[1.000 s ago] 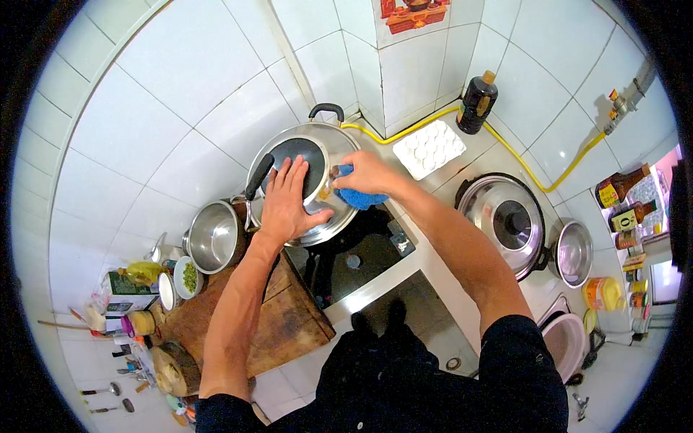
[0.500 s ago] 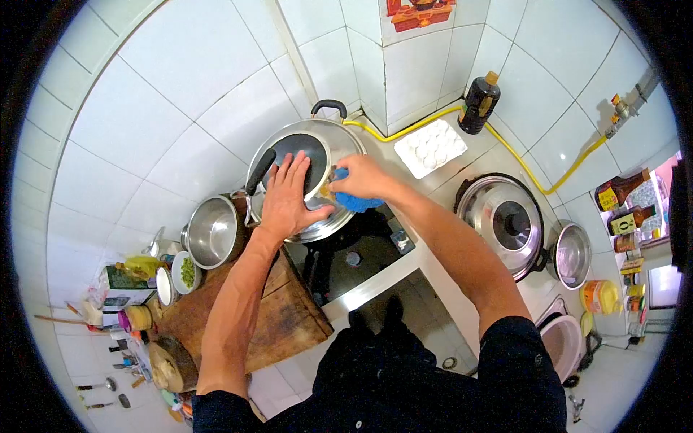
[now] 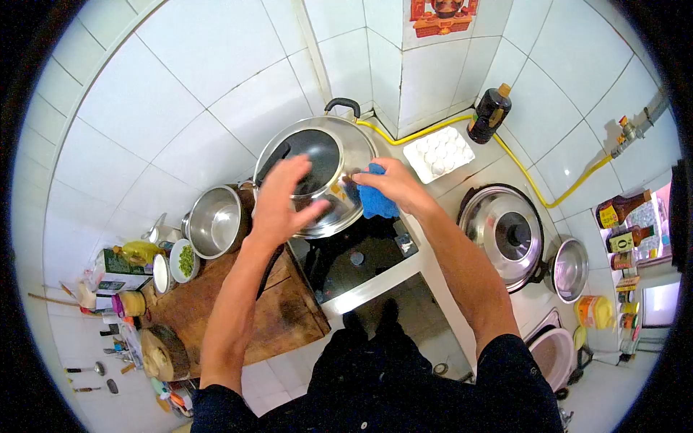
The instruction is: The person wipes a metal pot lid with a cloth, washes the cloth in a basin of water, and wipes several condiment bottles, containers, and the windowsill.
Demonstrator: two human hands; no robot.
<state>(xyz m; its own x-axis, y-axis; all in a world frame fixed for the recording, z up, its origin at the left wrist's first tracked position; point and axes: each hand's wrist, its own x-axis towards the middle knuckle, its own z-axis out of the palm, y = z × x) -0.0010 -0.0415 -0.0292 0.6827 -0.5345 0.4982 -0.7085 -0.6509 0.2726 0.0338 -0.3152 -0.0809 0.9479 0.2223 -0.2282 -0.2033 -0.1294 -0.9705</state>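
Observation:
On the stove, at the upper middle of the head view, a large steel pot lid (image 3: 356,148) has a dark round centre and a black side handle (image 3: 271,163). My left hand (image 3: 281,198) is over the lid's left side, fingers stretched out and thumb apart, slightly blurred and holding nothing. At the lid's right edge, my right hand (image 3: 393,184) grips a blue cloth (image 3: 377,202), which hangs below its fingers. Whether the cloth touches the lid I cannot tell. A black loop handle (image 3: 342,106) sticks up behind the lid.
Left of the lid stand an open steel pot (image 3: 214,222) and a bowl of chopped greens (image 3: 185,261), near a wooden board (image 3: 281,317). To the right are an egg tray (image 3: 439,154), a dark bottle (image 3: 489,113), a yellow hose (image 3: 530,175) and a lidded pan (image 3: 491,242).
My left hand has lifted from the lid's dark centre, its fingers drawing back. My right hand has shifted slightly right with the blue cloth, and the whole view has shifted a little.

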